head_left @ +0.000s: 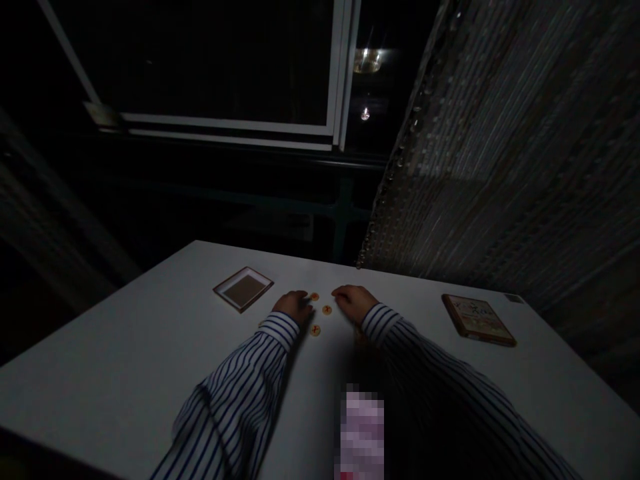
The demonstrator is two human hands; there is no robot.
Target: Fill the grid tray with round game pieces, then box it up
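Both my arms in striped sleeves reach across a white table (150, 347). My left hand (294, 306) rests on the tabletop with its fingers curled down, beside a small round orange token (314, 297). My right hand (351, 299) lies a little to the right, fingers also curled onto the table. Between the hands sits a second token (327, 309), and a third token (315, 330) lies nearer to me by my left wrist. In this dim light it does not show whether either hand pinches anything.
An open shallow box tray (243, 288) with a brown inside lies left of my hands. A brown printed box lid (479, 319) sits at the table's right. A bead curtain (500, 133) hangs at the right; a dark window (215, 67) is behind.
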